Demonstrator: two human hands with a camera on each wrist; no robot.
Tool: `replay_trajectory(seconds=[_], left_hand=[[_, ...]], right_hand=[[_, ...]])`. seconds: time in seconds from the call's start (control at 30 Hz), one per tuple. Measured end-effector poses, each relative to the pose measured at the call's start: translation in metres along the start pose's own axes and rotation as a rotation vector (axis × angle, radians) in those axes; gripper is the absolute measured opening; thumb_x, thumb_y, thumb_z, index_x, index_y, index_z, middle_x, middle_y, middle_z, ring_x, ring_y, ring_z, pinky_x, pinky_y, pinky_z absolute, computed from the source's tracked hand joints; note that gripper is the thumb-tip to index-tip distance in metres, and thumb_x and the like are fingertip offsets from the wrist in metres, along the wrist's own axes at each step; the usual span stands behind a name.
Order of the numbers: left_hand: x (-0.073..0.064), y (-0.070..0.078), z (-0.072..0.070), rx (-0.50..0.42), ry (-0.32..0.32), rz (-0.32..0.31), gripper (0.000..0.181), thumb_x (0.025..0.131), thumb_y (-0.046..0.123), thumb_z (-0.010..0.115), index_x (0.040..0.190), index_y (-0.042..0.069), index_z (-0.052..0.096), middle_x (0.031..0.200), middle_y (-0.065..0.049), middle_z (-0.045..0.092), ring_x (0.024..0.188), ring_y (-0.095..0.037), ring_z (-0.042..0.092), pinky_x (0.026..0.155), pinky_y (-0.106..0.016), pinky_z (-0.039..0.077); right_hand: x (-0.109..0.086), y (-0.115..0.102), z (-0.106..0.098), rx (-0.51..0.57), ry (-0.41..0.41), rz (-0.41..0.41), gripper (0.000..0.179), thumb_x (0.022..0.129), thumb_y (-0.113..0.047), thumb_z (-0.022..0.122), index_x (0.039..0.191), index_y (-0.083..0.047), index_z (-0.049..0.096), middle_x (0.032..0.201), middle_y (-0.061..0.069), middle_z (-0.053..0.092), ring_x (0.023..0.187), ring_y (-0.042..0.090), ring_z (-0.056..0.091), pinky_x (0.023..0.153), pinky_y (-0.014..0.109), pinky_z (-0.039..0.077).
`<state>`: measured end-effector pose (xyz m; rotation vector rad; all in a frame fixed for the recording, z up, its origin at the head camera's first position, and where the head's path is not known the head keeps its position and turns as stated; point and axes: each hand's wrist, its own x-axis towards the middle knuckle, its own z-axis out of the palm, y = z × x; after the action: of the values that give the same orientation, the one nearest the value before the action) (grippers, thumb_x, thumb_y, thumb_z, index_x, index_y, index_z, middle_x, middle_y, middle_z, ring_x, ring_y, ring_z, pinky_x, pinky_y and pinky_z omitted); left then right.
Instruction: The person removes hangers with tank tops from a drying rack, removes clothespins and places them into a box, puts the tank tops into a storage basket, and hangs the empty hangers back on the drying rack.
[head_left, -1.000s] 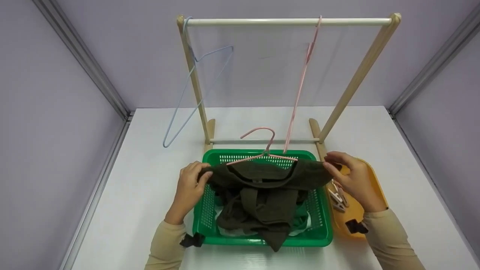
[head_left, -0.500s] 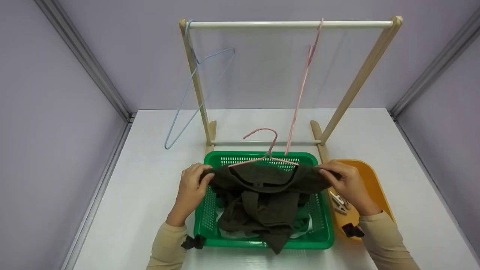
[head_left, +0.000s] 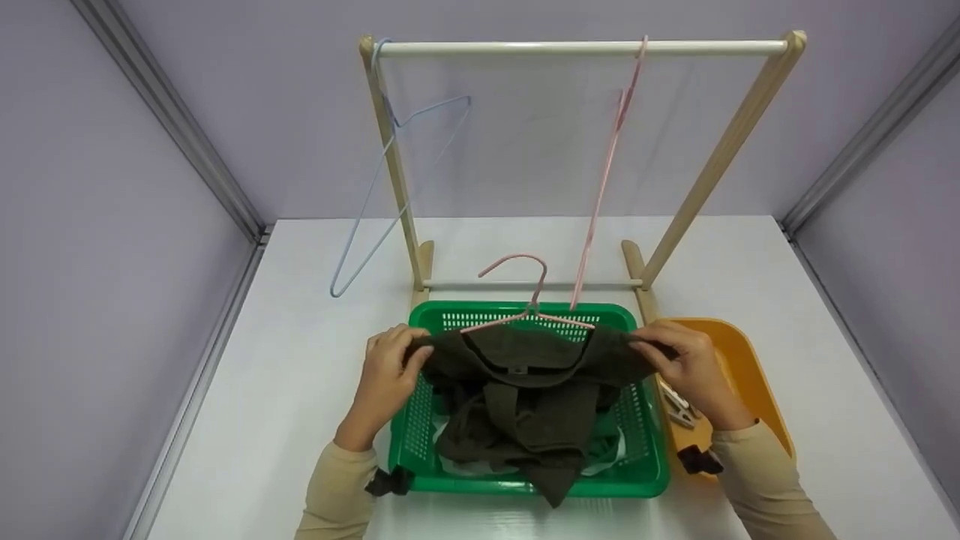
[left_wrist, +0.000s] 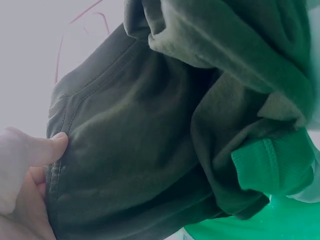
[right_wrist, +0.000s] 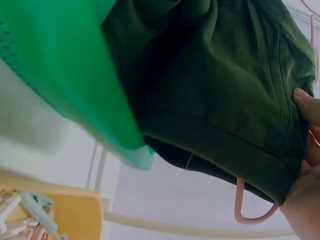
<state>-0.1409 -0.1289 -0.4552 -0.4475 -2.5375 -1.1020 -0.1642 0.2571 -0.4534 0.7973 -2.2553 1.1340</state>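
A dark olive short-sleeved shirt (head_left: 544, 420) is spread over a pink hanger (head_left: 534, 283), its lower part bunched in the green basket (head_left: 525, 487). The hanger's hook and upper arms stand out at the neckline. My left hand (head_left: 386, 375) pinches the shirt's left shoulder between thumb and fingers; the left wrist view shows the thumb (left_wrist: 52, 149) on the seam. On the other side, my right hand (head_left: 694, 367) pinches the right shoulder. In the right wrist view, the pink hanger end (right_wrist: 250, 217) pokes out of the sleeve opening.
Behind the basket stands a wooden rack with a white rail (head_left: 510, 49). From it hang a blue hanger (head_left: 360, 225) and another pink hanger (head_left: 596, 202). An orange tray (head_left: 757, 382) holding several clothespins (head_left: 679, 409) is at the right. Green and white cloth lies under the shirt.
My right hand has moved left and now pinches the shirt's shoulder; earlier its fingers were more spread at the outer edge. The hanger hook has shifted slightly. My left hand keeps its hold.
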Motion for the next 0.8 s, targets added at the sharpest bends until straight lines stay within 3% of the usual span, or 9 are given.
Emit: replay_trajectory(seconds=[0.13, 0.3, 0.57, 0.8], left_hand=[[0.002, 0.002, 0.001, -0.057, -0.040, 0.011, 0.014, 0.097, 0.017, 0.057, 0.105, 0.009, 0.063, 0.100, -0.006, 0.065, 0.091, -0.021, 0.059, 0.101, -0.049, 0.038], [0.003, 0.001, 0.003, -0.100, -0.026, 0.035, 0.012, 0.097, 0.017, 0.056, 0.103, 0.009, 0.063, 0.098, -0.005, 0.065, 0.087, -0.019, 0.059, 0.100, -0.048, 0.040], [0.002, -0.006, -0.004, -0.097, 0.030, 0.006, 0.012, 0.096, 0.013, 0.058, 0.103, 0.006, 0.064, 0.090, -0.005, 0.064, 0.077, -0.015, 0.053, 0.091, -0.043, 0.040], [0.004, -0.006, -0.009, -0.117, 0.046, -0.029, 0.013, 0.096, 0.014, 0.058, 0.104, 0.005, 0.064, 0.094, -0.006, 0.066, 0.081, -0.016, 0.056, 0.089, -0.039, 0.038]], right_hand=[[0.004, -0.003, 0.005, -0.040, -0.030, -0.056, 0.025, 0.073, 0.014, 0.074, 0.090, -0.005, 0.074, 0.081, 0.007, 0.071, 0.072, 0.006, 0.061, 0.070, 0.006, 0.047], [0.007, -0.003, 0.007, -0.008, -0.042, -0.052, 0.024, 0.075, 0.013, 0.073, 0.091, -0.005, 0.074, 0.081, 0.009, 0.071, 0.073, 0.004, 0.060, 0.072, 0.005, 0.047], [0.006, 0.004, -0.003, 0.015, 0.055, 0.034, 0.021, 0.077, 0.017, 0.068, 0.088, 0.000, 0.073, 0.082, 0.016, 0.070, 0.084, -0.011, 0.059, 0.079, 0.003, 0.046], [0.004, 0.007, -0.008, -0.013, 0.136, 0.086, 0.021, 0.075, 0.020, 0.067, 0.083, 0.001, 0.071, 0.077, 0.015, 0.070, 0.077, -0.012, 0.055, 0.070, 0.003, 0.044]])
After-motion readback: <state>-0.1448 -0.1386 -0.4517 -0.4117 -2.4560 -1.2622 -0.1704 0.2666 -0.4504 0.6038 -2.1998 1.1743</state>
